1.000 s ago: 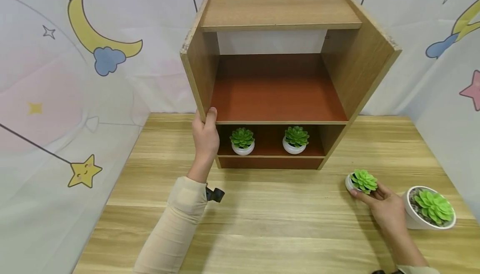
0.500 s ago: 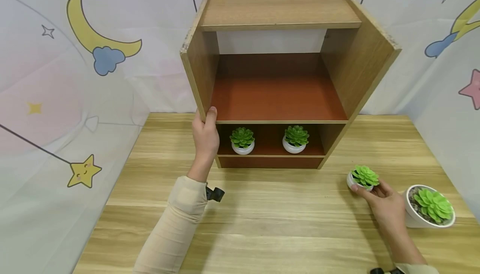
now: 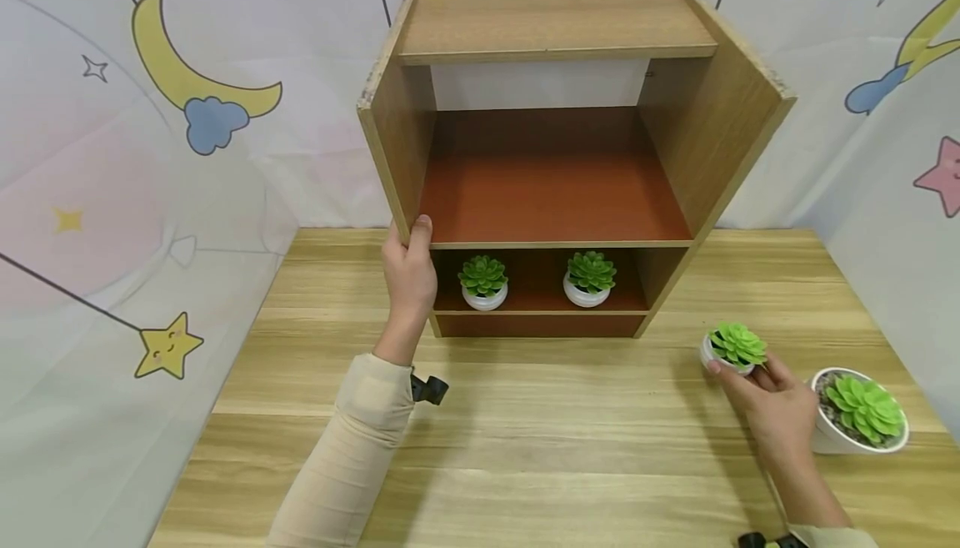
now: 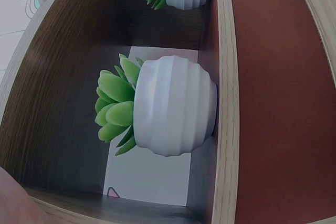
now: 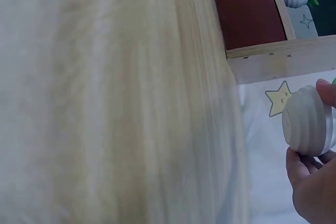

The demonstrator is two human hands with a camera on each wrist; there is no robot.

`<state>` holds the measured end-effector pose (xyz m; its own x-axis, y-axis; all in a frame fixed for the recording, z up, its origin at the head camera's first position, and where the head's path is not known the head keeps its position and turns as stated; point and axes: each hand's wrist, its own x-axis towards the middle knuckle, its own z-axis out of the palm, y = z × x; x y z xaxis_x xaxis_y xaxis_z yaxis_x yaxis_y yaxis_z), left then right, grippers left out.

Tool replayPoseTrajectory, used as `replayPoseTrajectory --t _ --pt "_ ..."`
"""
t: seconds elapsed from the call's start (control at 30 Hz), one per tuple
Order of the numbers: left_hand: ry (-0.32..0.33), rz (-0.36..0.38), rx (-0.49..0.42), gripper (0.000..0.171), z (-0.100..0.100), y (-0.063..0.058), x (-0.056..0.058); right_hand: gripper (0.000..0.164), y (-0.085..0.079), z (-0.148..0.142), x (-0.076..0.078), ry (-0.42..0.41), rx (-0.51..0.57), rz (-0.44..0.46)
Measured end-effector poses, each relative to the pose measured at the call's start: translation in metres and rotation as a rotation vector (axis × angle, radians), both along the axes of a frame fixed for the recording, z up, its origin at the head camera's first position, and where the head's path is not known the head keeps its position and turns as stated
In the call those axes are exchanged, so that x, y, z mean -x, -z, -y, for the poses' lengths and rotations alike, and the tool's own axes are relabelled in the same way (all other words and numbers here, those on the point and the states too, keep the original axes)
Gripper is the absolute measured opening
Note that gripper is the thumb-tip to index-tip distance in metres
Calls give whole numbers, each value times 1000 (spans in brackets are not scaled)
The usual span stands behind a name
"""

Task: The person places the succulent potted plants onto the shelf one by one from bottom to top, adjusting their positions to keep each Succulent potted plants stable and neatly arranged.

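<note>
My left hand (image 3: 410, 274) grips the left side panel of a wooden shelf unit (image 3: 750, 106), thumb on its inner side. With my right hand (image 3: 783, 414) I hold a small potted succulent (image 3: 737, 344) by its white pot, thumb on the near side. The right wrist view shows that ribbed pot (image 5: 307, 121) held above the tabletop, fingers around it. On the lower shelf stand two similar potted succulents, one at left (image 3: 483, 283) and one at right (image 3: 589, 279). The left one's pot (image 4: 176, 106) looms large in the left wrist view.
A larger white pot with a succulent (image 3: 862, 412) stands on the wooden table (image 3: 525, 439), just right of my right hand. The unit's upper shelf (image 3: 558, 198) has a red-brown surface. Behind everything hangs a printed cloth (image 3: 315, 139) with moons and stars.
My right hand has moved the small potted succulent a little up the head view and to the right. My left hand keeps its grip on the shelf unit.
</note>
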<state>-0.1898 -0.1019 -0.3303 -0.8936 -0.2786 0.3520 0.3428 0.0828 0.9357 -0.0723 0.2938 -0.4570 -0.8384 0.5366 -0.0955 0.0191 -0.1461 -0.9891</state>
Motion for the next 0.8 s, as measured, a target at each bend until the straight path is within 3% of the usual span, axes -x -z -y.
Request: replayPoseTrajectory --t 0.13,0.8 --pt "-6 1 -2 39 -1 -7 -6 68 -4 2 1 13 -20 4" --pt "-4 5 10 36 0 -5 -5 68 -23 14 1 -62 -140 23"
